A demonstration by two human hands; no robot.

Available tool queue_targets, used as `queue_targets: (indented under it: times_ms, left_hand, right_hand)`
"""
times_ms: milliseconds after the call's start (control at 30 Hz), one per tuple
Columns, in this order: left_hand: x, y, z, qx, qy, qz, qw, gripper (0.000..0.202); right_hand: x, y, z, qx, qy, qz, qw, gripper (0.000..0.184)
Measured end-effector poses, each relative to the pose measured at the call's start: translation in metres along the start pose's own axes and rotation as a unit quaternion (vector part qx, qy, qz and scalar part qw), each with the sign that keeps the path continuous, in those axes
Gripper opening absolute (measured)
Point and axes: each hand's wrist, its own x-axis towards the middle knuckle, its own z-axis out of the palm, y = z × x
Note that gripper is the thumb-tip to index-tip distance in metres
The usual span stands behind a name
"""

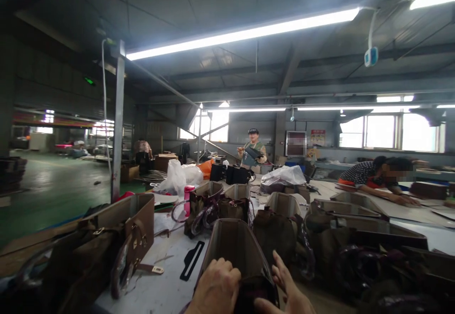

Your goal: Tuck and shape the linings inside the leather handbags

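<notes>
An open-topped dark handbag (232,238) with a lighter lining stands upright right in front of me. My left hand (217,283) is closed at its near left side, the fingers curled over the rim; the fingertips are hidden. At the near right side is my right hand (289,288), its fingers stretched and the thumb apart, beside the bag's edge. Whether it touches the bag I cannot tell. A flat black hanger-shaped piece (192,260) lies on the table just left of the bag.
More open bags stand around: a brown handbag (140,228) at left, a dark bag (275,231) behind, and several at right. A pink bottle (188,200) and white plastic bags (179,176) are farther back. One person (253,153) stands opposite; another person (377,176) leans over the table.
</notes>
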Motion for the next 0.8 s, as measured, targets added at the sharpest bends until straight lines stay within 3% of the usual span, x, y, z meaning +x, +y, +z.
queue_targets:
  times_ms: [133, 267, 333, 467, 633, 800]
  left_hand:
    - [-0.005, 0.001, -0.008, 0.001, -0.013, 0.002, 1.000, 0.025]
    - [-0.007, -0.004, -0.016, 0.024, -0.059, -0.003, 0.998, 0.025]
    - [-0.009, -0.006, -0.020, 0.031, -0.068, -0.008, 0.997, 0.023]
    - [-0.011, -0.009, -0.026, 0.028, -0.075, -0.009, 0.997, 0.019]
    - [-0.012, -0.011, -0.037, 0.027, -0.093, -0.006, 0.995, 0.023]
    - [-0.006, -0.013, -0.039, 0.013, -0.110, 0.094, 0.989, 0.023]
  right_hand:
    - [0.003, -0.020, 0.021, -0.061, 0.027, -0.052, 0.996, 0.076]
    - [0.003, -0.014, 0.033, -0.105, 0.045, -0.082, 0.990, 0.088]
    - [0.004, -0.009, 0.035, -0.119, 0.044, -0.067, 0.990, 0.083]
    - [0.004, -0.008, 0.033, -0.141, 0.057, -0.082, 0.985, 0.068]
    - [-0.011, -0.024, 0.026, -0.109, 0.023, -0.116, 0.987, 0.063]
    - [-0.023, -0.020, 0.013, -0.110, -0.007, -0.134, 0.985, 0.058]
